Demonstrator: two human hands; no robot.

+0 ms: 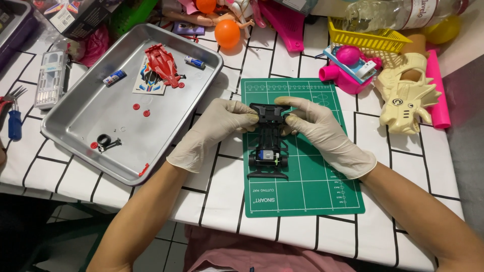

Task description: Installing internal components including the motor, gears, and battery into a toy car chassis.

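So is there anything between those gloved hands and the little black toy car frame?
Nothing visible: the left hand and right hand already grip the black car chassis at its far end, over the green cutting mat.

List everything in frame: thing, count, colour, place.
chassis: 1, black, on the mat, far end held by both hands
mat: 1, green, table centre
tray: 1, silver, left of the mat
car shell: 1, red, in the tray, far side
batteries: 2, blue and silver, in the tray
tyre: 1, black, near end of the tray
balls: 2, orange, far edge
basket: 1, yellow, far right
dinosaur toy: 1, cream, right of the mat
bottle: 1, clear, top right
screwdriver: 1, blue handle, far left
left hand: white glove, on the chassis
right hand: white glove, on the chassis
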